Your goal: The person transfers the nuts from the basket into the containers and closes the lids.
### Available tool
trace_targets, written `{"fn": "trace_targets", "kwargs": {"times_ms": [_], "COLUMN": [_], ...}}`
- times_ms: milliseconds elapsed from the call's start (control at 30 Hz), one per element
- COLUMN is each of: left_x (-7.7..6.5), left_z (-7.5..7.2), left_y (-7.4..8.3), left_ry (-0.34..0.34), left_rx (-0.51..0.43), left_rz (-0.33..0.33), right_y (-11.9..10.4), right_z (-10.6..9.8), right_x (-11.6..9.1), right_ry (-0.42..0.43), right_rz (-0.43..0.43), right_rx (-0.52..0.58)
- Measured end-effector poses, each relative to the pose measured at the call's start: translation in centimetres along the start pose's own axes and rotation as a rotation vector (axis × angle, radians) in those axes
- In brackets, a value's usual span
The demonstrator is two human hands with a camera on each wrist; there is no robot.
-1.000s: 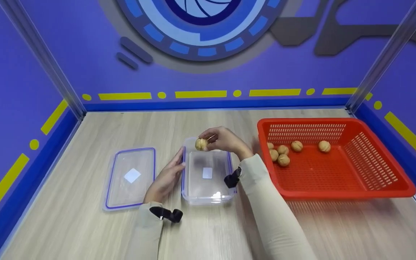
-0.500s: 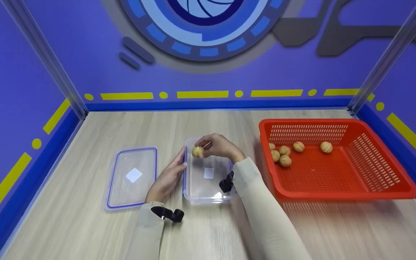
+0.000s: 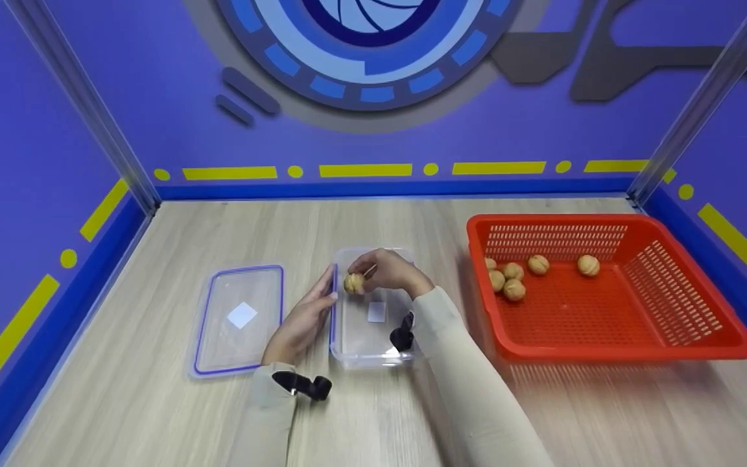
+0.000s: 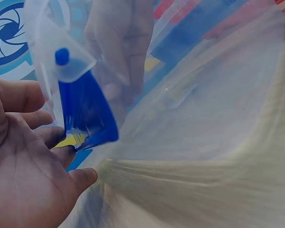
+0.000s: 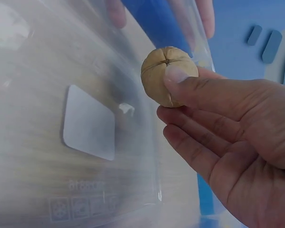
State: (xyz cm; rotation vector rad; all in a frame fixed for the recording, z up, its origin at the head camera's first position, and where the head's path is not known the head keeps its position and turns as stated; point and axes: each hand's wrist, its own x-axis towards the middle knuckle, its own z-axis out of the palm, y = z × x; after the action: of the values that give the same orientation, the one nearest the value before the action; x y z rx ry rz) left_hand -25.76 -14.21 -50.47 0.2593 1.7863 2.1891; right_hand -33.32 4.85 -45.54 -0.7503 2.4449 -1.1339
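Observation:
In the head view my right hand [image 3: 390,269] pinches a walnut [image 3: 354,283] between thumb and fingers, over the left part of a clear plastic food container [image 3: 373,360]. The right wrist view shows the walnut [image 5: 156,78] up close, the thumb laid across its shell and the container's wall and white label beside it. My left hand [image 3: 299,324] rests against the container's left side, fingers fairly straight along the wall. In the left wrist view the fingers of the left hand [image 4: 33,156] lie by the blue latch [image 4: 88,107] on that side.
A clear lid [image 3: 237,337] with a blue seal lies flat on the table left of the left hand. To the right stands a red plastic basket [image 3: 581,324] with several walnuts [image 3: 513,289] inside. Blue-purple panels [image 3: 347,143] enclose the back and sides.
My right hand has moved left and down with the walnut, from above the container's far end to inside its outline. The left hand stays at the container's side.

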Motion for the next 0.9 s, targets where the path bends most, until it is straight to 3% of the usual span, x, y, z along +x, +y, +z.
{"fn": "trace_targets", "kwargs": {"times_ms": [167, 900], "left_x": [0.11, 0.04], "left_z": [-0.04, -0.17], "left_y": [-0.14, -0.08], "left_ry": [-0.018, -0.016], "left_rx": [-0.021, -0.006], "left_rz": [0.009, 0.011], "right_y": [0.14, 0.23], "right_z": [0.36, 0.49], "right_x": [0.01, -0.37], "right_ry": [-0.016, -0.051], "right_rz": [-0.023, 0.147], "right_rx": [-0.042, -0.016]}}
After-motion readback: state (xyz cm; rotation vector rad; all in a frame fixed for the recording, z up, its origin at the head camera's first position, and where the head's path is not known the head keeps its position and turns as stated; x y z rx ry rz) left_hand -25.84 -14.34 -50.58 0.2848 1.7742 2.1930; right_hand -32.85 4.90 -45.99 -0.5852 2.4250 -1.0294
